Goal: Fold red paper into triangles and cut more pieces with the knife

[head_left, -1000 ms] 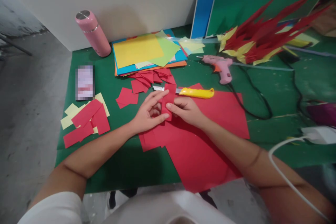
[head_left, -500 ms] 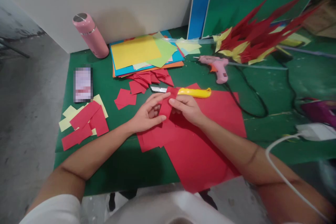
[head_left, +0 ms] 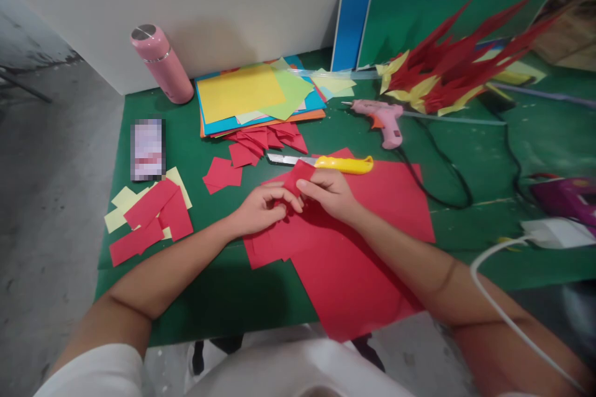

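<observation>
Both hands meet over the red paper on the table. My right hand [head_left: 333, 195] pinches a small piece of red paper [head_left: 300, 175] between thumb and fingers. My left hand [head_left: 264, 208] curls its fingers against the lower left side of that piece; part of the grip is hidden. Just beyond lies a utility knife [head_left: 342, 164] with a yellow handle, its blade out and pointing left. Under the hands spreads a large red paper sheet [head_left: 367, 260], with smaller red pieces at its left. Cut red pieces [head_left: 223, 173] rest to the upper left of my left hand.
A pink glue gun [head_left: 382, 118] with a black cord lies at the right, near red and yellow paper flames [head_left: 447, 68]. Coloured sheets [head_left: 242, 93] are stacked at the back beside a pink bottle [head_left: 165, 68]. A phone [head_left: 148, 149] and paper strips [head_left: 151, 214] occupy the left.
The red strip, earlier held out long between both hands, now looks shorter and folded. My left hand's fingers have drawn down and curled in, uncovering more of the knife.
</observation>
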`<action>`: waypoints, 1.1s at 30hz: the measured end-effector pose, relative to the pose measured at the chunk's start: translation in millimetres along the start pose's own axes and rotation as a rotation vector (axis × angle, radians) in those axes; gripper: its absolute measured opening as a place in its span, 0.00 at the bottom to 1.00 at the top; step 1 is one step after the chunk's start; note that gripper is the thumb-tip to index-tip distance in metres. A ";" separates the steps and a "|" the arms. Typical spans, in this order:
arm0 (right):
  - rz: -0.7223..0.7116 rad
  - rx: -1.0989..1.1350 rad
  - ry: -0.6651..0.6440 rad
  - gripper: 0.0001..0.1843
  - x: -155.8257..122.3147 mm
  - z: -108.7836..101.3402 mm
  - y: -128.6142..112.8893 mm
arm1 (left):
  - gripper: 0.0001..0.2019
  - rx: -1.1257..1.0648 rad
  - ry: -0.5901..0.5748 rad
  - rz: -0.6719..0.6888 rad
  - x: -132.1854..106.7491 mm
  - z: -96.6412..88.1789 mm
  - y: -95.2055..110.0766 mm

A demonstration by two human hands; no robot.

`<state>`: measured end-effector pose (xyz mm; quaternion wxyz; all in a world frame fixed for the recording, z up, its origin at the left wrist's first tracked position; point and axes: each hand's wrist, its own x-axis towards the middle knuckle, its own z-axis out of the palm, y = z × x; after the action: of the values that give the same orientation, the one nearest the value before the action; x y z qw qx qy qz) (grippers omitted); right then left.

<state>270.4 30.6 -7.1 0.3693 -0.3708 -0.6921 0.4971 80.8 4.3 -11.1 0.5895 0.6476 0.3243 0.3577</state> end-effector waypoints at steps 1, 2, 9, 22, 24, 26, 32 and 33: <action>-0.012 -0.025 -0.014 0.28 -0.4 -0.3 0.8 | 0.14 0.044 0.026 0.005 -0.6 0.7 -0.1; -0.014 -0.041 -0.029 0.28 -0.5 -0.5 1.4 | 0.15 0.092 0.060 0.013 -1.3 1.5 -0.4; 0.095 0.196 0.047 0.21 4.7 -2.2 -0.1 | 0.19 0.330 0.136 0.144 -4.7 4.2 -4.0; 0.090 0.195 0.106 0.22 7.6 -3.8 2.1 | 0.25 0.370 0.112 0.248 -3.7 3.0 -3.5; 0.087 0.188 0.115 0.22 7.9 -3.6 1.5 | 0.26 0.368 0.122 0.269 -3.6 3.4 -4.4; 0.087 0.190 0.121 0.21 8.1 -3.4 1.0 | 0.26 0.367 0.128 0.272 -3.5 3.9 -5.0; 0.110 0.199 0.097 0.20 7.8 -3.3 0.0 | 0.27 0.375 0.128 0.233 -4.2 4.1 -4.0; 0.107 0.198 0.098 0.20 7.6 -3.3 -0.1 | 0.27 0.377 0.125 0.232 -4.4 3.9 -3.5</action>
<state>269.9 38.7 -5.2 0.4103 -0.3928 -0.6001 0.5633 81.7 -1.1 -15.1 0.3919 0.7556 0.3448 0.3957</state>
